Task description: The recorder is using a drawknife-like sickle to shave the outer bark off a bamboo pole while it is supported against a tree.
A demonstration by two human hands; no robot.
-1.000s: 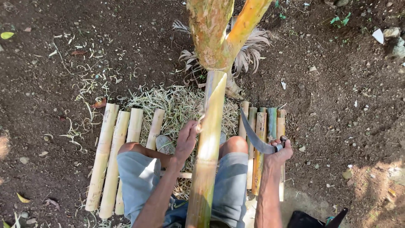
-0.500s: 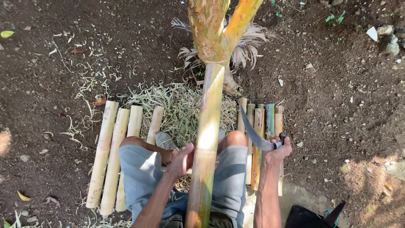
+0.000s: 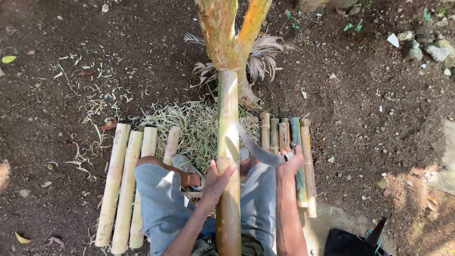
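A long bamboo pole (image 3: pixel 228 156) runs straight away from the person, between the knees, its far end butting against a tree trunk (image 3: pixel 222 38). The left hand (image 3: pixel 217 179) is clamped around the pole. The right hand (image 3: pixel 290 163), just beside it, grips a curved knife (image 3: pixel 258 149) whose blade points left, touching the pole.

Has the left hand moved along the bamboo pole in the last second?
Yes. The left hand has slid down the bamboo pole toward the person, away from the tree trunk.
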